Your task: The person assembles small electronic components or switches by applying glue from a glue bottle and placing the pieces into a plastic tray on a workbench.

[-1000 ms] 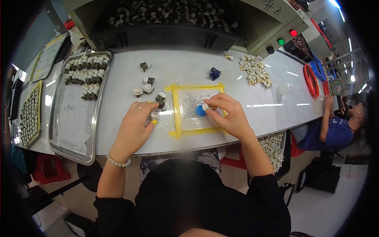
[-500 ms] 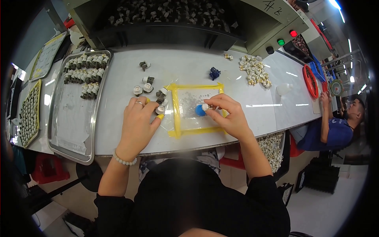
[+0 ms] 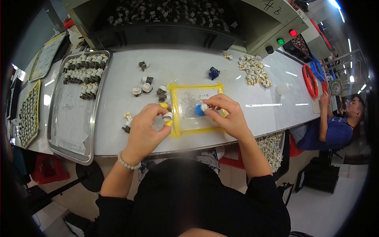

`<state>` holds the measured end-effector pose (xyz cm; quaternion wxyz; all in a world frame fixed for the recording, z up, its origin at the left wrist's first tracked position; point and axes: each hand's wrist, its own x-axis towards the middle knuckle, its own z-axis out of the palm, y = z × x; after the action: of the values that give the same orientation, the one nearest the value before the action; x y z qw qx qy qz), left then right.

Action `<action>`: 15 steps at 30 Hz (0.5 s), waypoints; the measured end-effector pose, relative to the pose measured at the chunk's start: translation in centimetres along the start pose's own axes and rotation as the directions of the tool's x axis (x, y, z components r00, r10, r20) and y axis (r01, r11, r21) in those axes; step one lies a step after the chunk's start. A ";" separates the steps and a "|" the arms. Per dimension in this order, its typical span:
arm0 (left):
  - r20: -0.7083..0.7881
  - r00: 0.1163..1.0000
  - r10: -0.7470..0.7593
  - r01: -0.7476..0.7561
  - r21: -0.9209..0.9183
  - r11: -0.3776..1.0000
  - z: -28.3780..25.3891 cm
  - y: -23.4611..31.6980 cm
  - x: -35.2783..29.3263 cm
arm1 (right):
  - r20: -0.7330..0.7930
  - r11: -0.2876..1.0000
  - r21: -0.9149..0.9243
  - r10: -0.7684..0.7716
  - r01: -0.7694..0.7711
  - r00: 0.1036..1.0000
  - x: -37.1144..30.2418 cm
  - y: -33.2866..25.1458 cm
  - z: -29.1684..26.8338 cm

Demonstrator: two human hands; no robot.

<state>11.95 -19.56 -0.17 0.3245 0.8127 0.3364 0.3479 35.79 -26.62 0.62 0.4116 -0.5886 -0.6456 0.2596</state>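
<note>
My left hand (image 3: 147, 127), with yellow covers on thumb and forefinger, pinches a small white-and-grey figurine body (image 3: 167, 117) just left of the yellow-taped sheet (image 3: 176, 118). My right hand (image 3: 230, 116) is closed on a small white figurine piece (image 3: 204, 107); its underside is hidden. Beside that piece, over the sheet, shows a round blue thing (image 3: 199, 111); whether it is held or lies there I cannot tell. Several loose white-and-grey bodies (image 3: 137, 91) stand beyond my left hand. To its left is a figurine with a pale head piece (image 3: 127, 121).
A metal tray (image 3: 72, 130) at the left holds rows of figurines. Across the back stands a black bin (image 3: 173, 36) of parts under a machine housing. A dark blue clump (image 3: 214, 73) and a pile of white-and-yellow pieces (image 3: 254, 70) lie right. A co-worker (image 3: 335, 128) sits far right.
My left hand has lifted a figurine body and moved right and nearer me, uncovering the figurine at its left. The right hand stays almost where it was.
</note>
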 end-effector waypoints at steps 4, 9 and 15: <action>0.245 0.945 -0.218 0.327 -0.657 0.680 0.9 0.4 -1.1 | 0.033 0.994 0.100 0.043 -0.046 0.999 -0.3 -0.2 0.1; 0.431 0.863 -0.265 0.503 -0.784 0.364 2.0 0.6 -1.4 | 0.116 0.938 0.313 0.115 -0.146 0.987 -0.6 -1.0 0.2; 0.420 0.869 -0.262 0.486 -0.827 0.285 3.5 0.9 -2.0 | 0.120 0.945 0.304 0.089 -0.122 0.989 -1.0 -1.7 0.7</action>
<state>13.93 -22.59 -2.09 0.8209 0.4239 0.2342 0.3027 34.18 -27.78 1.43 0.4503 -0.5360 -0.5848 0.4099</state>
